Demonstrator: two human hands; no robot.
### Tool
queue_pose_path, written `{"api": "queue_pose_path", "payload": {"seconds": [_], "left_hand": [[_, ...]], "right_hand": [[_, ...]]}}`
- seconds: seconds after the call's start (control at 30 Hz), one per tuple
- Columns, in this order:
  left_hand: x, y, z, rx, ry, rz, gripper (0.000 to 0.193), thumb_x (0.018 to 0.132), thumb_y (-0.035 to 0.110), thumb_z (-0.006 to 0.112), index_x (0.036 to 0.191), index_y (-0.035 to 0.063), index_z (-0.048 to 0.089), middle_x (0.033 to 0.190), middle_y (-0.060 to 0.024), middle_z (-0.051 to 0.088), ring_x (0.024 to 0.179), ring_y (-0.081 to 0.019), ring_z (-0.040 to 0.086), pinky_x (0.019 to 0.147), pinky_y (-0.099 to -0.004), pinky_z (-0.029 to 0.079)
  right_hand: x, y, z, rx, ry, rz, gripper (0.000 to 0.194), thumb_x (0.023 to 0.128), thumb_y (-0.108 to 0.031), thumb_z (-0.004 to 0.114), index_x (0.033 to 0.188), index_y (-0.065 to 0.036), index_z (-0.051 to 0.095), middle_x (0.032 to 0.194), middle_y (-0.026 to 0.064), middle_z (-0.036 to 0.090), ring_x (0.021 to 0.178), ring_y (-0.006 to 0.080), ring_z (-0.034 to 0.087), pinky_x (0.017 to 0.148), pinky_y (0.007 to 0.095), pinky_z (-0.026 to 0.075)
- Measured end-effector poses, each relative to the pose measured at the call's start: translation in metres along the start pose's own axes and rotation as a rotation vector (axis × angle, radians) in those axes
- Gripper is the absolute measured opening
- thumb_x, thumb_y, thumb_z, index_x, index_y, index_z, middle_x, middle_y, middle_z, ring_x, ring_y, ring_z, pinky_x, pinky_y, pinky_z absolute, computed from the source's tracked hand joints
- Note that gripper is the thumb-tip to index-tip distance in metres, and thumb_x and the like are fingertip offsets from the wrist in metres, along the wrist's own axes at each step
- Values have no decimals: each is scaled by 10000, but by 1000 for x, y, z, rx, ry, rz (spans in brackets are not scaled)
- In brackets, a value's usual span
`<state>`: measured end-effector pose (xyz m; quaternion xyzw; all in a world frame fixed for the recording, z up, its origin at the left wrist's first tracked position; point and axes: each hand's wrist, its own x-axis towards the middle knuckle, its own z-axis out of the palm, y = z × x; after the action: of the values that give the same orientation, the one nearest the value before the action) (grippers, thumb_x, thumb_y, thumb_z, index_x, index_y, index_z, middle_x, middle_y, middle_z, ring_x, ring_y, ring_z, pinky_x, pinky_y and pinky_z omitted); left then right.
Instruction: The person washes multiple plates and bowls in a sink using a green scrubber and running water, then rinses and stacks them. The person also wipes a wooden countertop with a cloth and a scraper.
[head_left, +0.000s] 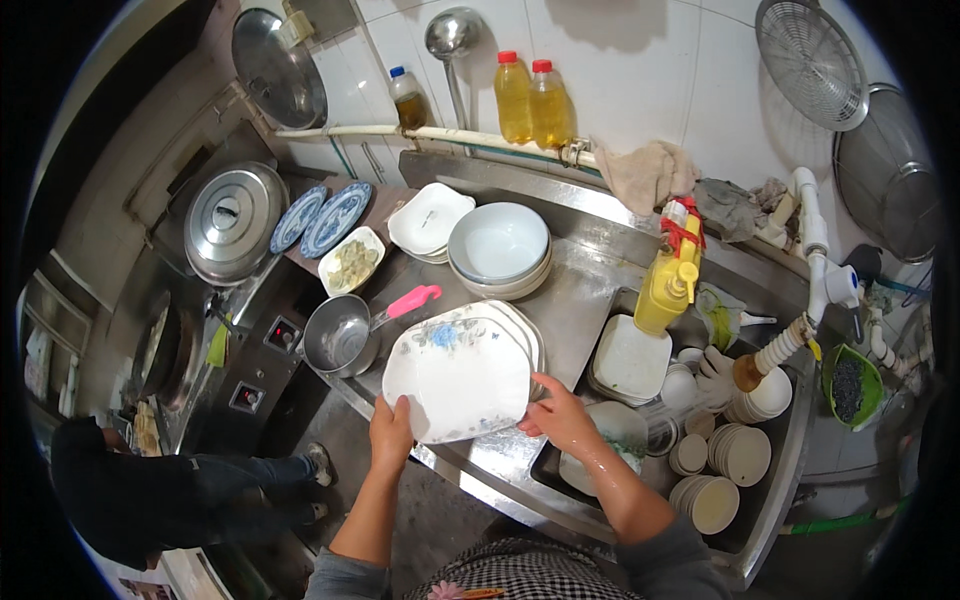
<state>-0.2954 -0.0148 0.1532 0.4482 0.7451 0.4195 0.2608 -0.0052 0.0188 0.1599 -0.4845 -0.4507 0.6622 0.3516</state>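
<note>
Both hands hold a white rectangular plate with blue flowers (457, 375) over the metal counter. My left hand (392, 433) grips its lower left edge, and my right hand (559, 416), wet at the wrist, grips its lower right edge. Behind it, partly covered, a stack of similar plates (529, 330) rests on the counter. Left of the plate is a metal saucepan (339, 337) with a pink handle. Round bowls (499, 244) are stacked farther back, beside white square dishes (429, 217). Water falls from a ribbed hose (772, 356) into the sink, among stacked bowls (739, 454).
The sink (780, 480) also holds square dishes (634, 356) and a yellow detergent bottle (667, 281). Blue-patterned oval plates (337, 217) and a dish of food (351, 262) stand back left, near a lidded pot (232, 221). Another person (127, 487) is at the stove side, lower left.
</note>
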Motion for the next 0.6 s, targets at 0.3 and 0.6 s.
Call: {"api": "queue_pose_path", "payload": {"seconds": [0.3,0.6], "left_hand": [[-10,19,4,121,-15,-157,567,919,289,614,1337,-37,411,679,-118,664,534,-159,613,548,-295,466],[24,4,9,394,158,56,369,826,297,717,972,-7,568,661,-70,613,624,-163,584,585,-323,463]], "right_hand": [[-40,164,-121,-1100,168,280,428,862,-271,643,1268,-187,539,1232,132,556,1104,359,538,942,470,456],[-46,204,-138,-1108,39,322,645,746,-237,713,1348,-198,484,1424,134,392,1279,379,386,1060,446,365]]}}
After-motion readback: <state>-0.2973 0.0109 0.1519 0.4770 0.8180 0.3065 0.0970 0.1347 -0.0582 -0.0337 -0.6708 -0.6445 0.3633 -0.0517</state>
